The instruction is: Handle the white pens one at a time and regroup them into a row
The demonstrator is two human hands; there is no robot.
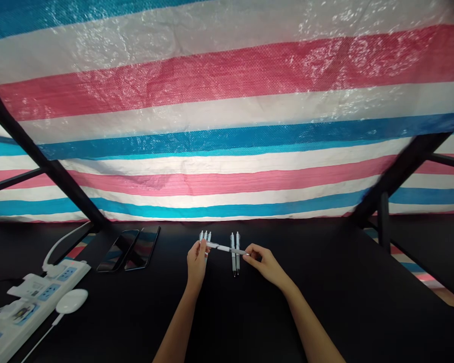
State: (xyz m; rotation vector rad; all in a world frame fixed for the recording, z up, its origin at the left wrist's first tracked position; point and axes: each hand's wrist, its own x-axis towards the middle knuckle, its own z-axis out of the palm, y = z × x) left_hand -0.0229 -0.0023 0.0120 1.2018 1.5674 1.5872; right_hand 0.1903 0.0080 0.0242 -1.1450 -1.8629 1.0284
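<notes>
Stretched between my two hands is a white-and-grey pen (223,247), held slightly tilted above the black table. My left hand (197,259) is closed on its white end, and the fingertips of my right hand (263,259) pinch its grey end. Whether the pen is whole or in separate parts I cannot tell. Three more pens (205,235) lie side by side behind my left hand, which hides their lower parts. Beneath the held pen, two white-and-grey pens (235,262) lie parallel, pointing toward me.
Two dark phones (118,251) lie on the black table (245,312) to the left. A white power strip (41,302) with plugs and a round white charger (71,301) sit further left. Black frame bars (75,189) slope on both sides before a striped sheet (227,111).
</notes>
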